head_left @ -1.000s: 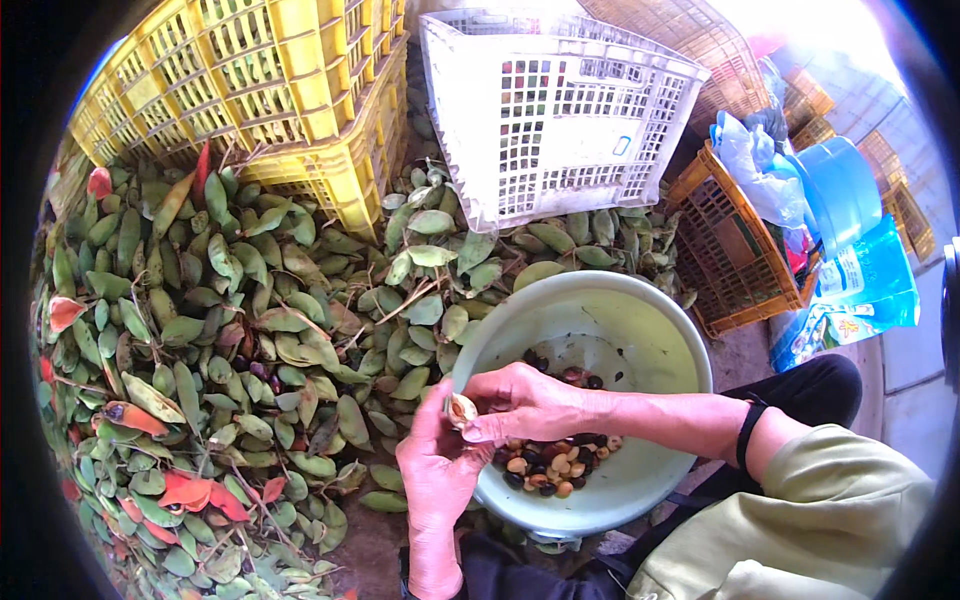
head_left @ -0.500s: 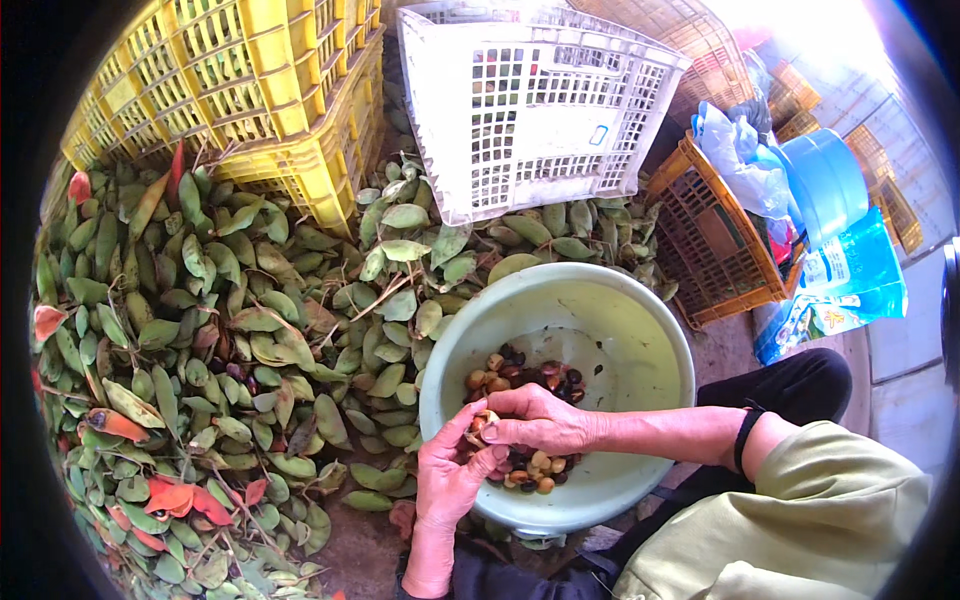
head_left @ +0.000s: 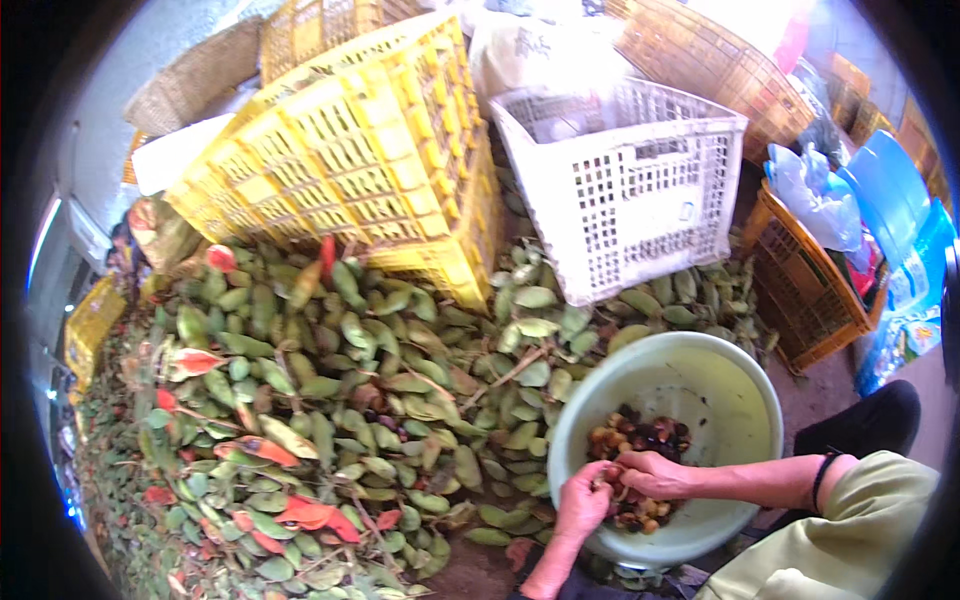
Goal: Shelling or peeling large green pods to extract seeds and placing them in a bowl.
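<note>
My left hand (head_left: 583, 502) and my right hand (head_left: 655, 475) meet over the near left part of a pale green basin (head_left: 738, 425). Their fingers are closed together on a small seed pod, mostly covered by the fingertips and blurred. Below them in the basin lies a heap of dark brown and tan seeds (head_left: 655, 437). Scattered dark bits cling to the basin's inner wall. Left of the basin spreads a broad pile of green pods (head_left: 420, 405), with some split red-orange pods (head_left: 318, 515) among them.
Yellow stacked crates (head_left: 350, 160) and a white crate (head_left: 650, 190) stand on the pile behind the basin. An orange-brown crate (head_left: 810, 285) with blue plastic bags (head_left: 885, 185) is at the right. My bent knee (head_left: 870, 425) is beside the basin.
The view has swung left and upward, so basin and hands appear lower and farther right. Both hands stay together over the basin, holding the pod.
</note>
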Motion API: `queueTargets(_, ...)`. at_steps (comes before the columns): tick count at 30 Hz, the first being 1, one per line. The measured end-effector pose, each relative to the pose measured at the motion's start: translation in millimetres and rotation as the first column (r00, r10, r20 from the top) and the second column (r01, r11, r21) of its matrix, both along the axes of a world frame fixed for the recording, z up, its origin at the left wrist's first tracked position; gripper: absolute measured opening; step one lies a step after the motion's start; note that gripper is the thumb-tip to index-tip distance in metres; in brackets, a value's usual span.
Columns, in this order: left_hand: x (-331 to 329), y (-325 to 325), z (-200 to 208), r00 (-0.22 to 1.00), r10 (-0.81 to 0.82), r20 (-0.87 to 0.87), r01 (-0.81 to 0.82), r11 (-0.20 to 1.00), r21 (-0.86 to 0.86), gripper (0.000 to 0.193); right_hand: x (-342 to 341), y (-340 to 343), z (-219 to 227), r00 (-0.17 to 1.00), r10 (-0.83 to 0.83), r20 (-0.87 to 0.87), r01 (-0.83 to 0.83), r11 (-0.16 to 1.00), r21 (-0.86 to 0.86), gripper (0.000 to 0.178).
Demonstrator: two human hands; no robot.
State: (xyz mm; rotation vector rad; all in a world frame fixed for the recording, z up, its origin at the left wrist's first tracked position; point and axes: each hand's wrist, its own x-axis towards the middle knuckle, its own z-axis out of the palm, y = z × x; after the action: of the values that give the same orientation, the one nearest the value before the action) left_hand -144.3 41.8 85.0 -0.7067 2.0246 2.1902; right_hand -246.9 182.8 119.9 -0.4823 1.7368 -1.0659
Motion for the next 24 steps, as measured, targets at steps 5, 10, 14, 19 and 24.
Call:
queueTargets(5, -2.9, 7.6, -29.6, 0.981, -0.188, 0.046, 0.188, 0.982, 0.001, 0.024, -20.0, 1.1, 3.0, 0.945, 0.293, -0.146, -0.29, 0.956, 0.043, 0.062)
queueTargets(10, 1.1, -1.0, -25.2, 0.95, -0.302, 0.074, 0.262, 0.907, 0.33, 0.038, -33.0, 0.2, 8.1, 0.777, 0.512, -0.366, -0.551, 0.835, -0.003, 0.051)
queueTargets(14, 4.2, 3.5, -41.0, 0.976, -0.216, 0.024, 0.195, 0.919, 0.344, 0.038, -14.1, -8.1, 8.4, 0.504, 0.63, -0.591, -0.599, 0.748, 0.286, 0.046)
queueTargets(19, 3.2, 2.6, -21.9, 0.984, -0.17, 0.048, 0.141, 0.92, 0.365, 0.038, -9.7, -8.7, -11.6, 0.53, 0.463, -0.71, -0.437, 0.867, 0.238, 0.029)
queueTargets(24, 2.5, 1.3, -6.5, 0.974, -0.18, 0.139, 0.118, 0.923, 0.365, 0.041, -19.9, -10.4, -15.3, 0.694, 0.159, -0.702, -0.31, 0.946, -0.093, 0.021)
